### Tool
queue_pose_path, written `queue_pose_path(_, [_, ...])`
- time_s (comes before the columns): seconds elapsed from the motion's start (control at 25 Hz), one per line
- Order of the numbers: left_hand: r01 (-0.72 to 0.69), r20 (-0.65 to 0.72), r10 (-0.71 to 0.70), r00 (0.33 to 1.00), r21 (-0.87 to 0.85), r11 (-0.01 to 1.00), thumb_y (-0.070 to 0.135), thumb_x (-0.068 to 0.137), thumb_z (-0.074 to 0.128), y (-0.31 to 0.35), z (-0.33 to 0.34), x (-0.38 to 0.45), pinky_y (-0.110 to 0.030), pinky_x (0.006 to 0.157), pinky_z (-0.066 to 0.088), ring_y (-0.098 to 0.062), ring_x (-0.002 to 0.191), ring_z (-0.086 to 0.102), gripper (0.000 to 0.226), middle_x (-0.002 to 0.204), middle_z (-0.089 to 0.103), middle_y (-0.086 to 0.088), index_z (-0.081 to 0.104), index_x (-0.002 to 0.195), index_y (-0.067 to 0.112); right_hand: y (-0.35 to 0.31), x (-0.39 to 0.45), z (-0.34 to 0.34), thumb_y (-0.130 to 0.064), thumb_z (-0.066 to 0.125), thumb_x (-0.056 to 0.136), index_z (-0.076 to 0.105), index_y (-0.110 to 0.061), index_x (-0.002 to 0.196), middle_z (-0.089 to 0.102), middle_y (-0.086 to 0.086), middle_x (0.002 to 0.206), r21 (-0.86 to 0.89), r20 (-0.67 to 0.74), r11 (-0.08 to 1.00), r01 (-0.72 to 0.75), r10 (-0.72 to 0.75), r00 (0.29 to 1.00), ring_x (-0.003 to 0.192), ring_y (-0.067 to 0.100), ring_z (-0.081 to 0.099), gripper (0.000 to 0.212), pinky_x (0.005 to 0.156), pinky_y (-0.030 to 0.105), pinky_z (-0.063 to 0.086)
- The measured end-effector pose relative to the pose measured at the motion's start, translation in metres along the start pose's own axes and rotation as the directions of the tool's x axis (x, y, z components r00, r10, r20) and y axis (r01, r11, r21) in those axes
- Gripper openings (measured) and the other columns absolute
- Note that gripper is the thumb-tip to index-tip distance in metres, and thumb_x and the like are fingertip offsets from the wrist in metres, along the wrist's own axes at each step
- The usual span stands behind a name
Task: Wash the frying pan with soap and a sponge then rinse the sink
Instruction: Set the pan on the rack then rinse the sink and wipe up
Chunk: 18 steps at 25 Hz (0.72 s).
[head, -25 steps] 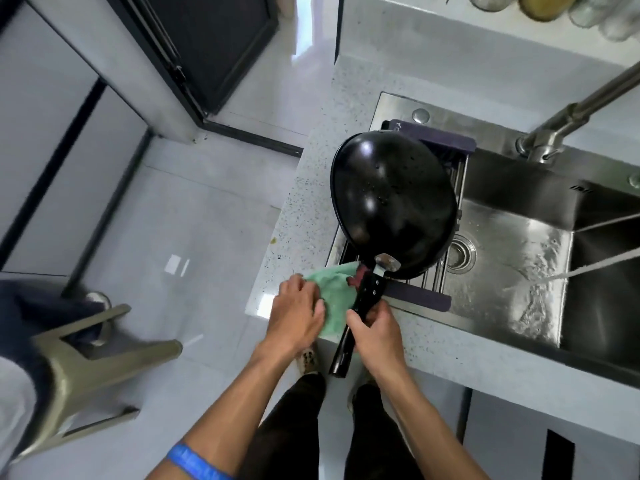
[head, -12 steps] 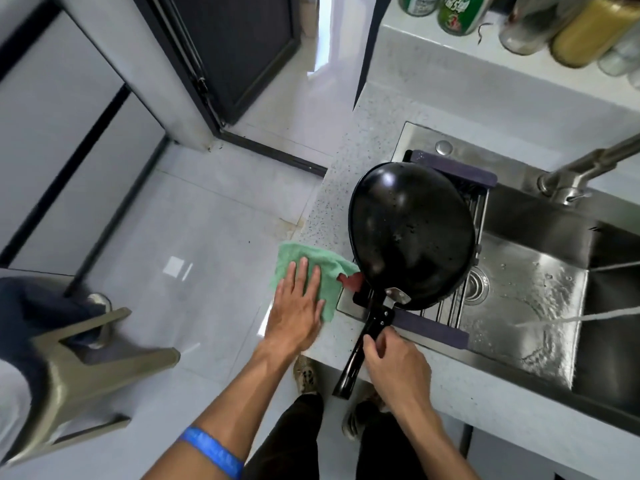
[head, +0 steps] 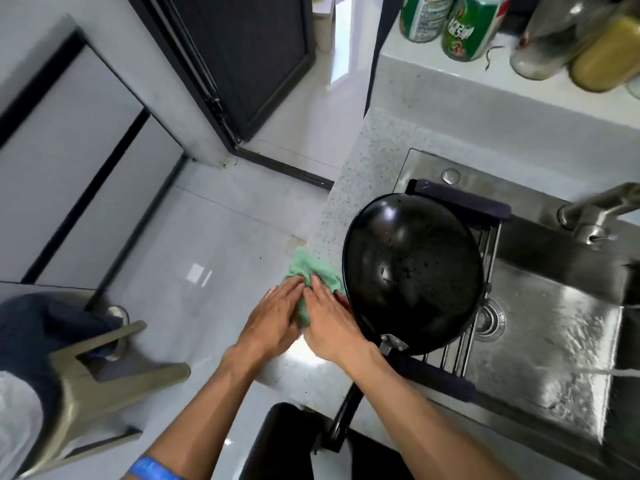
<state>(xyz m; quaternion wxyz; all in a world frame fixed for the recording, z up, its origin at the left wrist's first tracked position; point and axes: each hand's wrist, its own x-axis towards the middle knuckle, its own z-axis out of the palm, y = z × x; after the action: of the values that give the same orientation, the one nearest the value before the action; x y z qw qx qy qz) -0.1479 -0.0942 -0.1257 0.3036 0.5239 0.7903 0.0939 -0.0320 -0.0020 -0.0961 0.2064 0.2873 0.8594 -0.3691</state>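
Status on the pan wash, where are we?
Done, apparently: frying pan sits wet on the rack over the sink. In hand: left hand and right hand press the green cloth on the counter. Left: sink rinse; water runs at right.

Both forearms are bare from the lower edge of the frame up to the wrists, with no sleeves showing. The left hand (head: 273, 317) and the right hand (head: 332, 323) wear no gloves, rings or watch, and the fingers (head: 294, 289) are uncovered. A bright blue wristband (head: 152, 467) circles the left forearm at the bottom of the frame, left of centre. Dark trousers (head: 287, 441) show at bottom centre, between the two arms
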Motion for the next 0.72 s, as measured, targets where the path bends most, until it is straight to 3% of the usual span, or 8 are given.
queue_pose_path(0.12, [-0.045, 0.062, 0.039, 0.997, 0.094, 0.995, 0.019, 0.088, 0.054, 0.004, -0.026, 0.050, -0.038, 0.121, 0.014, -0.015, 0.147, 0.022, 0.062, 0.158, 0.029, 0.002, 0.039, 0.149, 0.020, -0.012, 0.028, -0.032, -0.011, 0.045, 0.099, 0.006, 0.004, 0.157, -0.007, 0.022, 0.166, 0.011, 0.044, 0.991, -0.133, 0.132, 0.990, 0.156, 0.029, 0.002, 0.071, 0.124, 0.036, 0.009])
queue_pose_path(0.24, [-0.105, 0.147, 0.083, 0.986, 0.151, 0.983, 0.029, 0.098, 0.046, 0.001, -0.053, 0.093, -0.041, 0.120, 0.010, -0.012, 0.149, 0.012, 0.057, 0.160, 0.022, 0.011, 0.030, 0.152, 0.034, -0.021, 0.063, -0.064, -0.011, 0.043, 0.103, 0.007, 0.008, 0.155, 0.002, 0.033, 0.162, -0.239, 0.080, 0.943, -0.230, 0.255, 0.964, 0.152, 0.041, 0.013, 0.067, 0.123, 0.042, 0.020])
queue_pose_path(0.4, [-0.187, 0.242, 0.134, 0.961, 0.212, 0.959, 0.025, 0.098, 0.047, -0.001, -0.086, 0.150, -0.044, 0.122, 0.008, -0.012, 0.150, 0.003, 0.065, 0.162, 0.011, 0.013, 0.016, 0.155, 0.030, -0.013, 0.111, -0.130, -0.025, 0.044, 0.103, 0.041, -0.011, 0.151, 0.038, 0.011, 0.159, -0.505, 0.041, 0.852, -0.140, 0.186, 0.982, 0.146, 0.032, 0.036, 0.050, 0.119, 0.052, 0.024])
queue_pose_path(0.48, [-0.175, 0.245, 0.112, 0.963, 0.255, 0.951, 0.027, 0.096, 0.049, 0.012, -0.097, 0.180, -0.049, 0.121, 0.008, -0.016, 0.150, 0.002, 0.069, 0.163, 0.006, 0.010, 0.013, 0.156, 0.027, 0.007, 0.122, -0.163, -0.028, 0.045, 0.102, 0.052, -0.019, 0.144, 0.047, 0.005, 0.152, -0.466, -0.015, 0.875, -0.129, 0.139, 0.990, 0.140, 0.028, 0.044, 0.043, 0.114, 0.049, 0.031])
queue_pose_path(0.56, [-0.201, 0.159, 0.149, 0.976, 0.392, 0.898, 0.028, 0.094, 0.050, 0.029, -0.106, 0.211, -0.053, 0.118, 0.009, -0.023, 0.150, 0.009, 0.068, 0.163, 0.010, 0.003, 0.019, 0.154, 0.023, 0.037, 0.133, -0.189, -0.023, 0.045, 0.100, 0.056, -0.013, 0.138, 0.050, 0.011, 0.143, -0.283, -0.082, 0.934, -0.217, 0.202, 0.976, 0.131, 0.031, 0.051, 0.040, 0.106, 0.044, 0.041])
queue_pose_path(0.6, [-0.187, 0.063, 0.178, 0.982, 0.464, 0.866, 0.026, 0.091, 0.052, 0.041, -0.109, 0.221, -0.052, 0.116, 0.016, -0.027, 0.145, 0.021, 0.064, 0.159, 0.022, -0.003, 0.029, 0.150, 0.021, 0.052, 0.137, -0.199, -0.022, 0.047, 0.099, 0.059, -0.012, 0.132, 0.054, 0.012, 0.137, -0.220, -0.119, 0.935, -0.279, 0.259, 0.959, 0.127, 0.033, 0.054, 0.037, 0.103, 0.041, 0.044])
queue_pose_path(0.68, [-0.145, -0.092, 0.220, 0.971, 0.504, 0.851, 0.022, 0.085, 0.054, 0.063, -0.107, 0.234, -0.041, 0.100, 0.034, -0.029, 0.120, 0.044, 0.051, 0.135, 0.046, -0.007, 0.047, 0.135, 0.019, 0.075, 0.143, -0.214, -0.020, 0.053, 0.095, 0.064, -0.013, 0.120, 0.061, 0.011, 0.119, -0.204, -0.232, 0.887, -0.415, 0.368, 0.900, 0.117, 0.032, 0.060, 0.028, 0.093, 0.036, 0.045])
queue_pose_path(0.72, [-0.151, -0.101, 0.224, 0.969, 0.473, 0.868, 0.026, 0.084, 0.055, 0.071, -0.103, 0.238, -0.038, 0.094, 0.037, -0.027, 0.113, 0.046, 0.047, 0.128, 0.049, -0.007, 0.050, 0.130, 0.018, 0.083, 0.146, -0.215, -0.016, 0.054, 0.093, 0.063, -0.011, 0.121, 0.061, 0.013, 0.118, -0.210, -0.291, 0.883, -0.420, 0.353, 0.889, 0.119, 0.033, 0.059, 0.029, 0.092, 0.036, 0.044])
